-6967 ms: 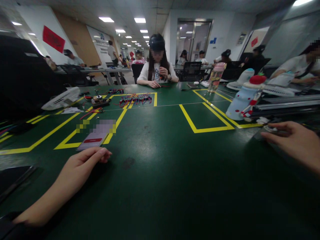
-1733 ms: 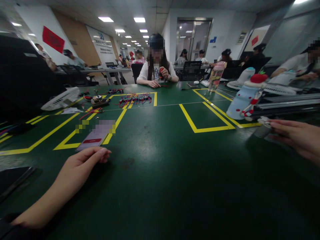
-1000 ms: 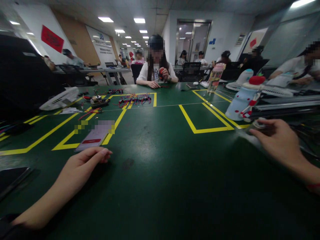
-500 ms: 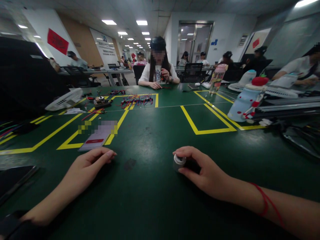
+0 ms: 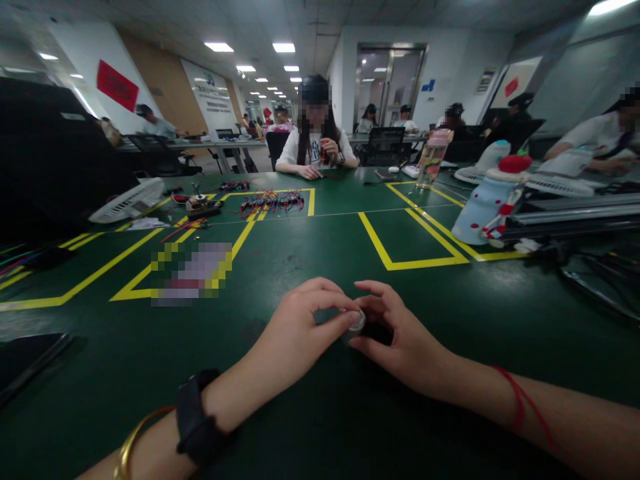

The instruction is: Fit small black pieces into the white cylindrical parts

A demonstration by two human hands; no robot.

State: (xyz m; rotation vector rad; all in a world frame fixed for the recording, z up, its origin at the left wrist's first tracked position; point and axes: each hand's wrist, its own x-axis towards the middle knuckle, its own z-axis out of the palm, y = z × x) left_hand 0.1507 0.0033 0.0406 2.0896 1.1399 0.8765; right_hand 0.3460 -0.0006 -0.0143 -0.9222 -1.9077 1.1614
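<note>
A small dark cylinder with a silvery cap (image 5: 356,323) lies on the green table (image 5: 310,247), near its middle and close to me. My right hand (image 5: 400,337) wraps round the cylinder's dark body from the right. My left hand (image 5: 300,327) has come in from the left, and its thumb and forefinger pinch the silvery cap. Both hands meet over the cylinder, and most of its body is hidden by the fingers.
A phone (image 5: 193,273) lies on yellow floor-tape lines to the left. Coloured wires (image 5: 273,199) and a white fan (image 5: 127,200) sit further back. A pale blue bottle with a red cap (image 5: 487,200) stands right, near dark cables (image 5: 600,273). A person sits across the table.
My right hand fetched the cylinder from the right edge and brought it to the middle. My left hand then left the phone's side and closed on the cap.
</note>
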